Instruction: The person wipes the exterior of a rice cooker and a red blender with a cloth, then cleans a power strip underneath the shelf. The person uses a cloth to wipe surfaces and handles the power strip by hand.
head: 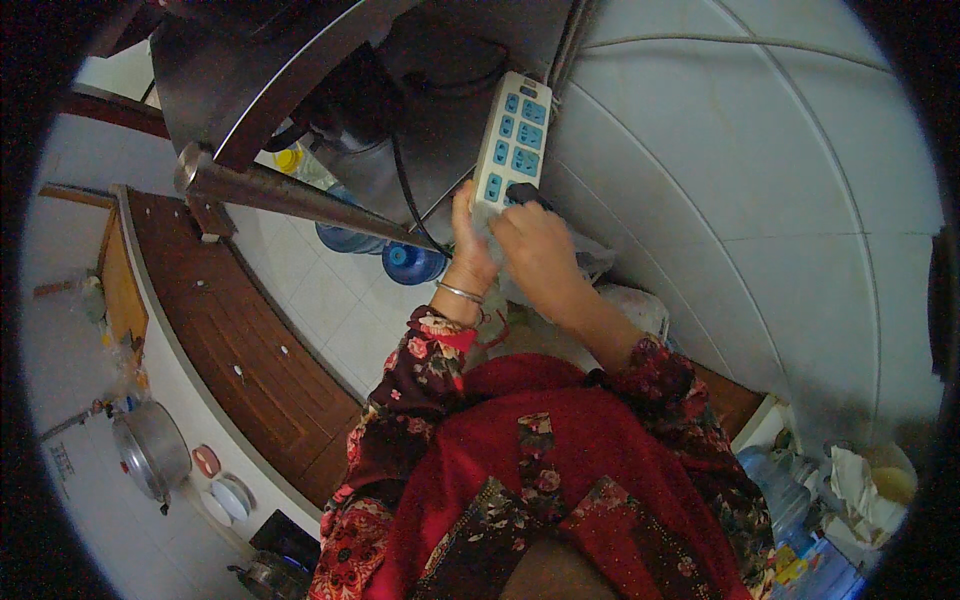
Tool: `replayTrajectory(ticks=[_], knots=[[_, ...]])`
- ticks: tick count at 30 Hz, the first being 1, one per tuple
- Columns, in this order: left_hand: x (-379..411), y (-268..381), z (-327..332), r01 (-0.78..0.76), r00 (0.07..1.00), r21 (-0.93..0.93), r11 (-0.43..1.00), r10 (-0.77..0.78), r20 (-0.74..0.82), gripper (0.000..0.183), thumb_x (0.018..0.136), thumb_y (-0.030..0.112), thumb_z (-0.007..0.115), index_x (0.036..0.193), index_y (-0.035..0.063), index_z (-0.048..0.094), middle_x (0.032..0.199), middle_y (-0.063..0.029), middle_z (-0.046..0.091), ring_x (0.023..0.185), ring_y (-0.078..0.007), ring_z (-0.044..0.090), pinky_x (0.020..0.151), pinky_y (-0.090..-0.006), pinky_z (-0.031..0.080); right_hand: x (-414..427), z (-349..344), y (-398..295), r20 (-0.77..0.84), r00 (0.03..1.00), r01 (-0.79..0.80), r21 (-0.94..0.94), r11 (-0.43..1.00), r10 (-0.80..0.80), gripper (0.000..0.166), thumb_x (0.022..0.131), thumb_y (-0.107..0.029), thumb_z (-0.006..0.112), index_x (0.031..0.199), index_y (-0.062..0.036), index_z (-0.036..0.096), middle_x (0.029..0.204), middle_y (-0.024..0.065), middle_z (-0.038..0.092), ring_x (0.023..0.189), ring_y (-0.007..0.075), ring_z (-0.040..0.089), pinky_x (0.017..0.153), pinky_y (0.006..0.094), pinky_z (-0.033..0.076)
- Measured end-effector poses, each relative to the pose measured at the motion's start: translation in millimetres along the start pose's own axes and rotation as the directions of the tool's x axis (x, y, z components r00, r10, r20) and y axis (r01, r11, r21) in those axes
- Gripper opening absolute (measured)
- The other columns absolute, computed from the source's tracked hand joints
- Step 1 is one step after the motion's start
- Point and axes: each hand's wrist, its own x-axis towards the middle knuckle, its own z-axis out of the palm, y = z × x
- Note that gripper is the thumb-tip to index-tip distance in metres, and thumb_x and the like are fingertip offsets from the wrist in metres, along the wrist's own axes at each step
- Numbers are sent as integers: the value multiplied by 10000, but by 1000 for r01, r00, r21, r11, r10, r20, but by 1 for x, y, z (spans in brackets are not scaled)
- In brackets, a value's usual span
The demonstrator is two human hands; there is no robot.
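Observation:
A white power strip (515, 135) with blue sockets and a switch at its far end stands out in front of me, beside the tiled wall. My left hand (471, 236) holds it by its near left edge, the thumb along its side. At the strip's near end, my right hand (536, 244) is closed around a black plug (527, 194), which is at the nearest socket; whether it is fully in cannot be told. The fingers of my right hand are slightly blurred. A black cable (405, 176) hangs to the left of my left hand.
A metal shelf or table with a tubular steel leg (300, 195) is at the upper left. Under it, blue water jugs (414, 262) stand on the tiled floor. Brown cabinets (247, 330) and a counter with a metal pot (152, 450) lie left. Plastic bags (592, 259) sit beside the wall.

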Motion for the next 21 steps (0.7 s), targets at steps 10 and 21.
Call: replayTrajectory(ticks=[10,21], knots=[[3,3,6,55,998,48,997,-54,-20,438,868,443,358,1126,126,517,1052,-102,581,875,-294,586,718,-476,493,38,-59,44,-127,927,-254,476,842,352,355,653,-12,627,997,-100,615,932,104,564,891,308,567,783,376,474],[6,0,-1,60,994,10,998,-58,-96,439,853,478,370,1092,144,525,1035,-84,580,895,-301,569,727,-517,466,83,-4,86,-23,940,329,318,889,-340,415,570,112,561,928,-74,660,935,87,611,931,282,562,787,357,460]])
